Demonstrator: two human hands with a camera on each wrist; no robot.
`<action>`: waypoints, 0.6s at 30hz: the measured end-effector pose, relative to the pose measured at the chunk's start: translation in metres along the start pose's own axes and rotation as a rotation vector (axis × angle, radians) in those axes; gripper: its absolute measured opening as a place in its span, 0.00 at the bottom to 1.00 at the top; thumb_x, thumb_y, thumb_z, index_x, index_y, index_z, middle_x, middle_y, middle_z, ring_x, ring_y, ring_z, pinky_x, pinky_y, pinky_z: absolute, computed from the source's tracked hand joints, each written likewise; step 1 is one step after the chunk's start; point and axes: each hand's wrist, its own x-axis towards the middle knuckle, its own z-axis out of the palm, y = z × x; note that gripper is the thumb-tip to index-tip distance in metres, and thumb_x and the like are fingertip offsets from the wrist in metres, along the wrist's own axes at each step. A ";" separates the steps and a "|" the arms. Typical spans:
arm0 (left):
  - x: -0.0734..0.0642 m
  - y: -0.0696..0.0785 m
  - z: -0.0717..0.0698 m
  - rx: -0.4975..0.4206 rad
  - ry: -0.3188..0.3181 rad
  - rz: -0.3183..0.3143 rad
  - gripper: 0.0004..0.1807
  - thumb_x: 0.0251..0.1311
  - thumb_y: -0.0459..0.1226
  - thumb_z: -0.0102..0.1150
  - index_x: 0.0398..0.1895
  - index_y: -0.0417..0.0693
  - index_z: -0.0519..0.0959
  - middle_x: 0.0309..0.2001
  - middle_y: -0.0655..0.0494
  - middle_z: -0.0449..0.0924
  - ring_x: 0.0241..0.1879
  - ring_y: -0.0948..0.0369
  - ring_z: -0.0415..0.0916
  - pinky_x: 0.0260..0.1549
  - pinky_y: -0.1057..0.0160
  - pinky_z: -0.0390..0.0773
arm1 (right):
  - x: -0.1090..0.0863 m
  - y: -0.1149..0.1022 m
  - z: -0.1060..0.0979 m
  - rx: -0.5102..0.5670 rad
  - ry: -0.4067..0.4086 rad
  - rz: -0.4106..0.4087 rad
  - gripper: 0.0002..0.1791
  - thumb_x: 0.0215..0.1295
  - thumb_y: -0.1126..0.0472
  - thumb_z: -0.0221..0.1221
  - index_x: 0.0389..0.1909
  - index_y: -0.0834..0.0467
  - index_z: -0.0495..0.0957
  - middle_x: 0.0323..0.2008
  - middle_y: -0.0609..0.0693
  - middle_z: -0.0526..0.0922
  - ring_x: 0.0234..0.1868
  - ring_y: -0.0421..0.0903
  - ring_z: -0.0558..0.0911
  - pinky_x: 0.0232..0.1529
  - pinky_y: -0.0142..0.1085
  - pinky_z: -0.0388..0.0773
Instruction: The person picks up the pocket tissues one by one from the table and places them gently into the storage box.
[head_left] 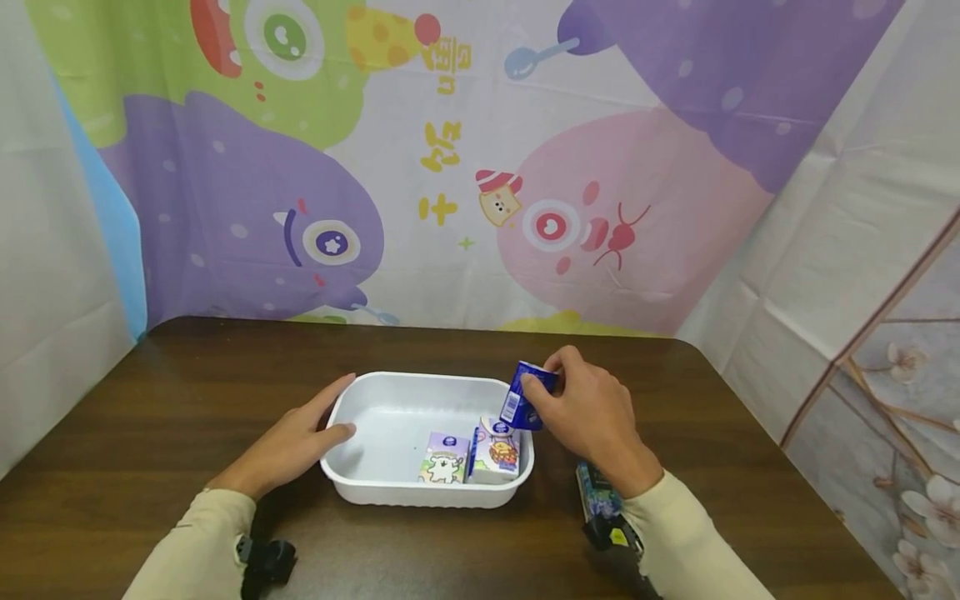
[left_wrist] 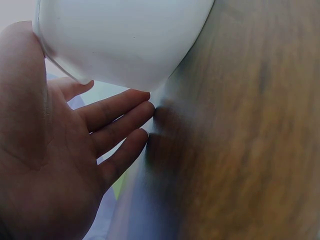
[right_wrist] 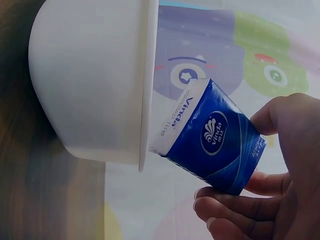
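Observation:
My left hand (head_left: 288,446) holds the left end of a white plastic basin (head_left: 390,493), its thumb over the rim and its fingers along the outside. In the left wrist view those fingers (left_wrist: 120,125) are spread beneath the wall. Pinched between the right hand's (head_left: 596,408) thumb and fingers is a blue Vinda tissue pack (right_wrist: 215,137), tilted above the basin's right end. Inside the basin, a purple-and-green tissue pack (head_left: 445,458) with a white cartoon dog lies beside a white tissue pack (head_left: 497,454) with an orange picture.
A dark brown wooden table (head_left: 390,554) carries the basin. Under the right forearm, a colourful patterned item (head_left: 598,492) is partly hidden by the sleeve. Black wrist devices (head_left: 272,562) are strapped on. Behind the table hangs a cartoon-monster curtain (head_left: 442,275).

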 end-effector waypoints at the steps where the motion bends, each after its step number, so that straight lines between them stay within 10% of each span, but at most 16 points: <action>1: 0.000 0.000 0.000 0.001 0.002 0.000 0.40 0.70 0.47 0.56 0.81 0.53 0.52 0.73 0.38 0.61 0.67 0.39 0.64 0.59 0.35 0.66 | 0.000 0.000 0.000 0.001 0.001 -0.004 0.20 0.66 0.40 0.58 0.44 0.52 0.76 0.23 0.44 0.77 0.24 0.44 0.75 0.27 0.40 0.71; 18: 0.000 -0.001 0.001 0.011 0.019 0.020 0.39 0.70 0.46 0.57 0.80 0.53 0.54 0.73 0.38 0.62 0.67 0.39 0.64 0.60 0.35 0.65 | -0.003 -0.023 0.012 0.031 -0.033 -0.067 0.19 0.66 0.40 0.59 0.41 0.52 0.76 0.19 0.41 0.74 0.21 0.42 0.73 0.22 0.38 0.69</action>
